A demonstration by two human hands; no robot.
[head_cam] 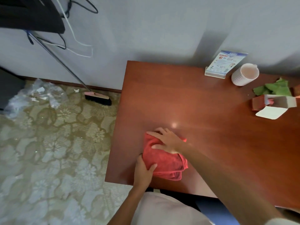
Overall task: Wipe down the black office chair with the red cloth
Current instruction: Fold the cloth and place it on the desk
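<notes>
1. We see the red cloth (pixel 165 159), a soft, nappy microfibre folded into a thick wad, lying on the near left part of the wooden desk (pixel 194 98), close to its front edge.
2. Our left hand (pixel 144 171) grips the cloth's near left edge, the thumb curled over the top and the fingers tucked beneath the fold.
3. Our right hand (pixel 167 140) presses down on the cloth's far end, the fingers spread fairly wide and lying flat on the fabric.
4. The desk top is smooth, glossy reddish-brown veneer with a bright spot of reflected light just beyond the right hand.
5. At the far right stand a ribbed white cup (pixel 244 75), a printed card in a clear stand (pixel 224 65), crumpled green leaves (pixel 274 90) and an opened cardboard box (pixel 274 104).
6. On the floral-patterned carpet (pixel 56 143) to the left, a broom (pixel 97 98) with black bristles leans against the wall, near crinkled clear plastic (pixel 35 96).
</notes>
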